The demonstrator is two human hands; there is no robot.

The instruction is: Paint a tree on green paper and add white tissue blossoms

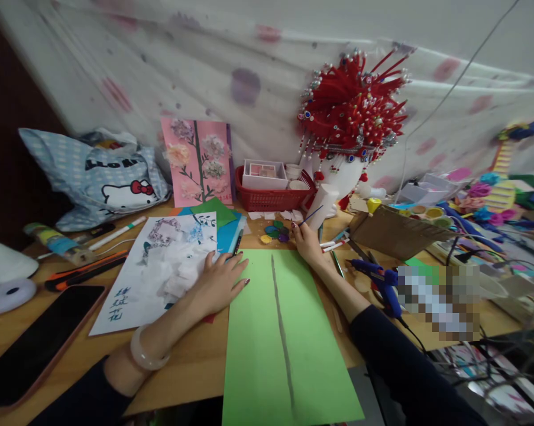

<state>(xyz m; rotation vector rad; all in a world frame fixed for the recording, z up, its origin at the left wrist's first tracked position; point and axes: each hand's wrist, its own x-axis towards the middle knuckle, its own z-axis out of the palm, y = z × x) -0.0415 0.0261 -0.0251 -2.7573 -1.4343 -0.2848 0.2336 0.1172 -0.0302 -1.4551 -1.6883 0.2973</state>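
Note:
A green sheet of paper (253, 331) lies before me, with one long dark grey stripe (281, 331) down its middle. Spread flat, my left hand (222, 283) rests across the sheet's left edge and the white drawing (133, 284) beside it. That drawing carries printed flowers and a heap of white paper scraps (182, 278). At the sheet's far edge, my right hand (306, 241) is closed around a thin dark paintbrush (313, 214). Its fingers are by several caps of paint (273, 231) in yellow, green, blue and purple.
A blue glue gun (382, 284) and cables lie to the right, near a cardboard box (382, 231). Behind stand a red basket (267, 198), a pink flower picture (200, 165) and a red beaded headdress (355, 112). At left are a phone (36, 343) and orange-black cutter (84, 272).

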